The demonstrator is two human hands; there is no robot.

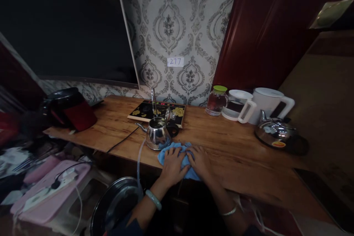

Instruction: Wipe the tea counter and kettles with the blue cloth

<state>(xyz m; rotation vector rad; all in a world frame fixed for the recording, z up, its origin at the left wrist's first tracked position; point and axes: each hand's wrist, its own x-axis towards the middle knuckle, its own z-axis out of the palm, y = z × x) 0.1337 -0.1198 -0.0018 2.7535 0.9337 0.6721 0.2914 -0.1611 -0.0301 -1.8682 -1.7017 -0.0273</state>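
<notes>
The left hand (174,165) and right hand (200,160) are pressing, fingers spread, on the blue cloth (185,161) directly beneath them. A forward push could be tipping the kettle (156,135) standing just beyond the left hand.

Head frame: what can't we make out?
All in the head view:
- Palms of the left hand and right hand: hidden by the backs of the hands, so any grip on the blue cloth is unclear.
- Tabletop under the cloth: covered by it.
- Red display on the cooktop: too small to read.
- Basin: cut off by the bottom edge.
- Television: cut off by the top and left edges.
</notes>
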